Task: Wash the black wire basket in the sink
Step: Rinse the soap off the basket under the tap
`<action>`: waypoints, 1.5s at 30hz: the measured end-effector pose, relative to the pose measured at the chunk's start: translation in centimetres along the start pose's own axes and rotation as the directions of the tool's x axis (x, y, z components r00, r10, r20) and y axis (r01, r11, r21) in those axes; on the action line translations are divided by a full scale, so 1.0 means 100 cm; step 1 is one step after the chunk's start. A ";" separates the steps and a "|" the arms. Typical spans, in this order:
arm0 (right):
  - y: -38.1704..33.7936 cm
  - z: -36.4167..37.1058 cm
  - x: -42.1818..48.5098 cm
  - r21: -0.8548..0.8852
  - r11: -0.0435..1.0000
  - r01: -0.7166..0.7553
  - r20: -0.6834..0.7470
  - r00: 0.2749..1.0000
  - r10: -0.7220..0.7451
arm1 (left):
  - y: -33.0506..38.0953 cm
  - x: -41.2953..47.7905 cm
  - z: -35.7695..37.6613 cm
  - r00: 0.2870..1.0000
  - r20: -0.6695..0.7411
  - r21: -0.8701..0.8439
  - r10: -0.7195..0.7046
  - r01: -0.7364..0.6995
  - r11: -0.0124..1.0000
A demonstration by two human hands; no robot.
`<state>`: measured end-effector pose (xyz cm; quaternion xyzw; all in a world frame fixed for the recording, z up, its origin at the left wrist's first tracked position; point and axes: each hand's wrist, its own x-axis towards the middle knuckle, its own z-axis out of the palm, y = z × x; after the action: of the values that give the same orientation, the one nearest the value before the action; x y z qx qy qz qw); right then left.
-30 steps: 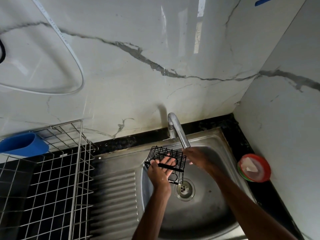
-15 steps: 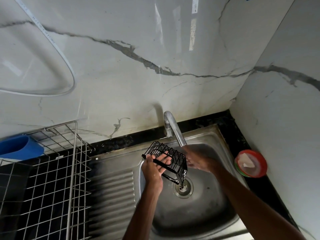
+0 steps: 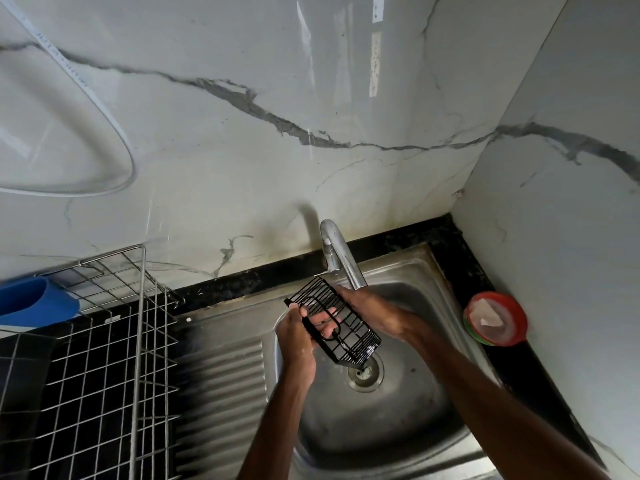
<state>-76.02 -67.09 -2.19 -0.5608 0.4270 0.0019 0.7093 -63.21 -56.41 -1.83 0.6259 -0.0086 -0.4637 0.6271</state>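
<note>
Your likeliest mishap is the black wire basket (image 3: 337, 327) slipping: it hangs tilted over the sink (image 3: 381, 427), its lower end just above the drain (image 3: 363, 370), and wet wire in wet fingers turns easily, so it could drop into the bowl or knock the faucet (image 3: 341, 258) spout close by its upper end. Your left hand (image 3: 298, 337) grips the near rim, the fingers curled through so they show behind the wires. Your right hand (image 3: 367, 306) lies against the far long side below the spout; whether it clasps the wire or only presses on it, I cannot tell. Whether water runs is not visible.
</note>
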 end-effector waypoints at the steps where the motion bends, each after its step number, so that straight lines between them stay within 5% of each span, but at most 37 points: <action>1: 0.003 -0.001 0.006 0.019 1.000 0.008 0.008 1.000 -0.008 | 0.000 0.002 -0.001 1.000 0.001 0.001 0.013 -0.013 1.000; 12: 0.026 0.005 0.015 0.133 0.989 0.064 -0.037 0.998 -0.060 | 0.003 0.019 -0.015 0.993 -0.088 0.074 0.084 -0.077 0.994; 17: 0.064 0.013 0.005 0.154 0.981 -0.116 -0.156 0.978 0.140 | 0.007 0.020 -0.010 0.994 -0.082 0.048 0.077 -0.073 0.996; 22: 0.062 0.045 -0.018 -0.057 0.993 0.103 -0.104 0.989 -0.109 | 0.005 0.021 -0.012 0.992 -0.066 0.144 0.107 -0.097 0.985; 24: 0.051 0.052 -0.020 -0.019 0.987 0.158 -0.036 0.987 -0.158 | 0.004 0.021 -0.014 0.992 -0.047 0.182 0.119 -0.108 0.977; 29: 0.011 0.050 -0.012 -0.141 0.944 0.297 -0.094 0.946 -0.312 | 0.006 0.021 -0.018 0.990 0.057 0.241 0.127 -0.137 0.961; 34: 0.019 0.031 0.008 0.092 0.985 0.143 -0.153 0.980 -0.128 | 0.010 0.016 -0.013 0.990 0.075 0.211 0.122 -0.136 0.968; 39: 0.052 0.026 0.002 0.145 0.989 -0.006 -0.192 0.981 0.034 | 0.007 0.016 -0.009 0.982 0.124 0.217 0.140 -0.165 0.962; 45: 0.058 0.049 -0.001 -0.012 0.997 0.083 -0.300 0.950 -0.082 | -0.002 0.010 -0.016 0.975 0.151 0.264 0.161 -0.197 0.944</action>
<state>-75.90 -60.97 -6.66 -0.5718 0.5061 -0.1131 0.6357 -61.81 -55.74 -2.93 0.6733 -0.1705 -0.4380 0.5707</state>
